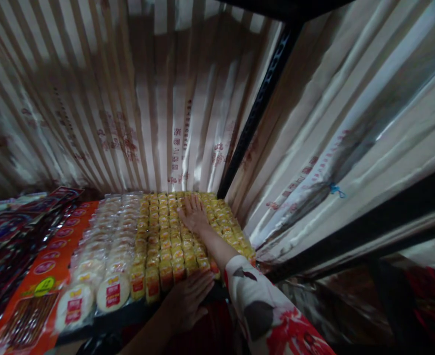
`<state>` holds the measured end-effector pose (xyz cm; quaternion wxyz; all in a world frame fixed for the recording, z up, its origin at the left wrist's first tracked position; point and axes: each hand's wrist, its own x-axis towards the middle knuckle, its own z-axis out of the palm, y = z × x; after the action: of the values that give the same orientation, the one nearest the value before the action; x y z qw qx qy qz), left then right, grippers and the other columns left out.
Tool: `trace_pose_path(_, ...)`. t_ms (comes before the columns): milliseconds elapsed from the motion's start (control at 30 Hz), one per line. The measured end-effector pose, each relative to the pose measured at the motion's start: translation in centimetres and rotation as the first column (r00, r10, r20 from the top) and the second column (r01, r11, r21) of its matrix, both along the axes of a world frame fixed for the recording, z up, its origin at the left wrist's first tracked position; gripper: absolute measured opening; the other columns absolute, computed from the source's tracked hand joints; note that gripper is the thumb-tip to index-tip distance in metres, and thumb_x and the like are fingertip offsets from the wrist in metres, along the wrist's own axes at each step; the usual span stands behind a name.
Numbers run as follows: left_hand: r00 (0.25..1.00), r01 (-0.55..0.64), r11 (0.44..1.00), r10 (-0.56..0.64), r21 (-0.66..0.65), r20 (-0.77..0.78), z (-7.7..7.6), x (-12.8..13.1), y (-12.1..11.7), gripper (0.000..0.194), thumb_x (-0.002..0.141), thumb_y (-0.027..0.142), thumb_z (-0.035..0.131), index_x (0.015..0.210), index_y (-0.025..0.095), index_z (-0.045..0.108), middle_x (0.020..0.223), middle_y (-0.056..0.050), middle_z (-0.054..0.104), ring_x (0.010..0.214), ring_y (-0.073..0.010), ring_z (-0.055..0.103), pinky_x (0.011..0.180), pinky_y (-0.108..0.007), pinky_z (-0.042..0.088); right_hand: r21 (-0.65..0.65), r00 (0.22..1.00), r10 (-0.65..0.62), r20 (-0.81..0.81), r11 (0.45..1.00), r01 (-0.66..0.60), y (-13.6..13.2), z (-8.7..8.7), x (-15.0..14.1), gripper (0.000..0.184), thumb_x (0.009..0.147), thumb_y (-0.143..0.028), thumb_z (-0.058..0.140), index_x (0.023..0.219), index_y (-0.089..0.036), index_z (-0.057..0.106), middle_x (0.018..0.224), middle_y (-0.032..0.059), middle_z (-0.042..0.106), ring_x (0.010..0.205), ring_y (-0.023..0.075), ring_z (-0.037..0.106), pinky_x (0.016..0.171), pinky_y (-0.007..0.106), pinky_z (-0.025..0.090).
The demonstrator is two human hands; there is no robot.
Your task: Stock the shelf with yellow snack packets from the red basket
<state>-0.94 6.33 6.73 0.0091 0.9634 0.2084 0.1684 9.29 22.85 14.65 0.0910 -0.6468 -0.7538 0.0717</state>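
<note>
Rows of small yellow wrapped snack packs (165,241) stand packed together on a shelf. My right hand (194,214) lies flat on top of them near the back, fingers spread, its floral sleeve running to the lower right. At the front edge of the same packs, my left hand (190,298) rests with its fingers stretched out against the front row. Neither hand grips anything. Left of the yellow packs are two rows of round white wrapped cakes (113,292) with red labels.
An orange printed package (45,276) and dark glossy packets (14,236) lie at the left. Pleated printed sheeting (158,123) hangs behind the shelf. A black perforated post (258,113) stands at the back corner, and a dark rail (369,227) crosses at right.
</note>
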Motion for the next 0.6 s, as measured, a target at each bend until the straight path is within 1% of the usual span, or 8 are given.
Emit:
trace_pose_path(100,1.000,-0.019,1.000,0.019,0.015,0.001,-0.4,-0.1,0.0,0.063,0.090,0.037,0.036,0.143,0.009,0.015,0.148,-0.008,0.022,0.138,-0.0198,0.016,0.113,-0.034,0.024,-0.115,0.999,0.016,0.052,0.993,-0.010,1.6,-0.3,-0.1,0.070,0.090,-0.055,0.013,0.144,-0.011,0.013,0.151,0.0086,0.006,0.139,0.0198,-0.003,0.110,0.039,-0.002)
trace_pose_path(200,0.999,-0.044,0.999,0.044,0.018,-0.010,-0.8,-0.1,0.0,0.062,0.091,0.036,0.034,0.143,0.009,0.013,0.149,-0.007,0.018,0.138,-0.0194,0.014,0.113,-0.033,0.024,-0.147,0.999,0.030,0.045,0.989,-0.023,2.2,-0.8,-0.1,0.071,0.090,-0.055,0.011,0.144,-0.010,0.010,0.152,0.0070,0.003,0.139,0.0183,-0.004,0.111,0.038,-0.003)
trace_pose_path(267,0.999,-0.040,0.999,0.040,0.007,-0.014,-0.8,0.0,0.0,0.062,0.091,0.035,0.034,0.143,0.008,0.013,0.149,-0.008,0.018,0.138,-0.0197,0.013,0.113,-0.033,0.023,-0.165,0.999,0.020,0.027,0.986,-0.015,2.1,-0.8,-0.1,0.072,0.090,-0.055,0.009,0.144,-0.009,0.010,0.152,0.0072,0.003,0.139,0.0189,-0.004,0.111,0.038,-0.003)
trace_pose_path(333,1.000,-0.017,1.000,0.017,-0.015,-0.009,-0.8,0.1,0.1,0.063,0.091,0.035,0.035,0.143,0.007,0.012,0.149,-0.009,0.019,0.139,-0.0200,0.012,0.113,-0.035,0.023,-0.153,1.000,0.024,0.014,0.988,-0.022,1.7,-0.6,-0.2,0.072,0.089,-0.056,0.008,0.144,-0.010,0.010,0.152,0.0068,0.002,0.139,0.0200,-0.005,0.110,0.039,-0.003)
trace_pose_path(400,1.000,-0.002,0.999,0.002,-0.048,-0.007,-0.7,0.2,0.2,0.065,0.090,0.035,0.037,0.143,0.006,0.011,0.149,-0.010,0.019,0.139,-0.0200,0.012,0.113,-0.036,0.024,-0.116,0.999,0.053,0.006,0.992,-0.051,1.2,-0.6,-0.3,0.072,0.089,-0.057,0.007,0.145,-0.012,0.008,0.152,0.0054,-0.001,0.139,0.0200,-0.007,0.110,0.040,-0.004)
trace_pose_path(467,1.000,0.006,0.998,-0.007,-0.068,-0.009,-0.6,0.2,0.2,0.065,0.089,0.034,0.038,0.142,0.006,0.012,0.148,-0.011,0.020,0.139,-0.0206,0.012,0.113,-0.037,0.024,-0.113,0.995,0.096,0.017,0.989,-0.094,0.7,-0.9,-0.5,0.072,0.089,-0.058,0.009,0.145,-0.013,0.006,0.152,0.0041,-0.004,0.138,0.0195,-0.010,0.110,0.040,-0.006)
trace_pose_path(533,1.000,0.005,0.998,-0.006,-0.066,-0.011,-0.6,0.2,0.2,0.065,0.089,0.035,0.038,0.142,0.005,0.014,0.148,-0.012,0.022,0.138,-0.0211,0.012,0.113,-0.037,0.024,-0.165,0.992,0.126,0.028,0.979,-0.119,0.4,-1.1,-0.7,0.072,0.089,-0.058,0.011,0.145,-0.012,0.007,0.152,0.0044,-0.003,0.138,0.0196,-0.010,0.110,0.040,-0.006)
trace_pose_path(600,1.000,0.001,0.999,-0.001,-0.051,-0.010,-0.6,0.1,0.2,0.064,0.090,0.035,0.037,0.142,0.005,0.015,0.148,-0.012,0.022,0.139,-0.0212,0.012,0.113,-0.037,0.023,-0.212,0.991,0.136,0.011,0.968,-0.131,0.2,-0.7,-0.8,0.072,0.089,-0.057,0.011,0.144,-0.011,0.009,0.152,0.0049,-0.002,0.138,0.0201,-0.010,0.110,0.041,-0.005)
